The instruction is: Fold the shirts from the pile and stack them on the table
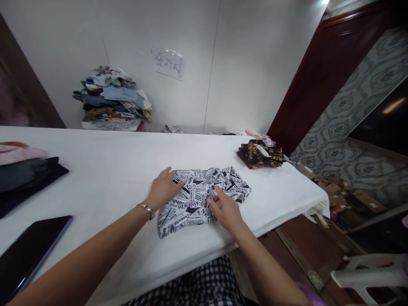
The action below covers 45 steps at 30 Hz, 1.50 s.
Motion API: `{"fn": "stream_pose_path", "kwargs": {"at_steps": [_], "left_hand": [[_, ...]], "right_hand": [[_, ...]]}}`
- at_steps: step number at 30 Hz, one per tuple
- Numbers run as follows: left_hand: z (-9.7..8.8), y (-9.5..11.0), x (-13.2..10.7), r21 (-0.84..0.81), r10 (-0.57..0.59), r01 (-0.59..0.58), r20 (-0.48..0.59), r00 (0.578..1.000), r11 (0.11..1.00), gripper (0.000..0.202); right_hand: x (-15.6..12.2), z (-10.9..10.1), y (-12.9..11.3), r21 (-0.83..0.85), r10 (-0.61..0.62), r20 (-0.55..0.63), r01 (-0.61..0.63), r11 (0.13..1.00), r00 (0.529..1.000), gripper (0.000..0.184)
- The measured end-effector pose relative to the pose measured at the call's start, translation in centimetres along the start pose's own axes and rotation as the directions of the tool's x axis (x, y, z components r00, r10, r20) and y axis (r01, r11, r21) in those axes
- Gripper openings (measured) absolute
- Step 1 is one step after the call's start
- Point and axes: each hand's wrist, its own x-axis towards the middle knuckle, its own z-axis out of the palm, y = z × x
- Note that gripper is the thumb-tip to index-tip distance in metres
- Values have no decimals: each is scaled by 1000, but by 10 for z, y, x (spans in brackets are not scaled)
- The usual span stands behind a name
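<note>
A folded shirt [194, 204] with a black-and-white newspaper print lies flat on the white table [105, 170] in front of me. My left hand [163, 187] rests at the shirt's left edge, fingers stretched out and thumb lying over the print. A silver-coloured band circles that wrist. Over the near middle of the shirt is my right hand [227, 209], its index finger and thumb apart and touching the fabric; its other fingers are partly hidden. Toward the right end the cloth looks bunched and uneven.
A folded dark floral garment [261, 154] lies at the table's back right. Folded clothes [25, 178] and a black phone [32, 255] occupy the left side. Behind the table rises a clothes pile [114, 97]. A white plastic stool [369, 272] stands lower right, near cardboard boxes [366, 199].
</note>
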Motion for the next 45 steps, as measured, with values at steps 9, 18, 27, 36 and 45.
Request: {"fn": "stream_pose_path", "kwargs": {"at_steps": [9, 18, 27, 36, 45], "left_hand": [[12, -12, -16, -155, -6, 2, -26, 1000, 988, 63], [17, -8, -21, -165, 10, 4, 84, 996, 986, 58], [-7, 12, 39, -61, 104, -96, 160, 982, 994, 67], [39, 61, 115, -68, 172, -159, 441, 881, 985, 87], [50, 84, 137, -114, 208, -174, 532, 821, 978, 77]], "right_hand": [[60, 30, 6, 275, -37, 79, 14, 961, 996, 60], [70, 14, 36, 251, 34, 62, -48, 967, 998, 59], [-30, -8, 47, 766, 357, 315, -458, 451, 879, 39], [-45, -4, 11, 824, 312, 558, -559, -94, 769, 31], [-2, 30, -4, 835, 420, 549, -461, -300, 722, 22]]}}
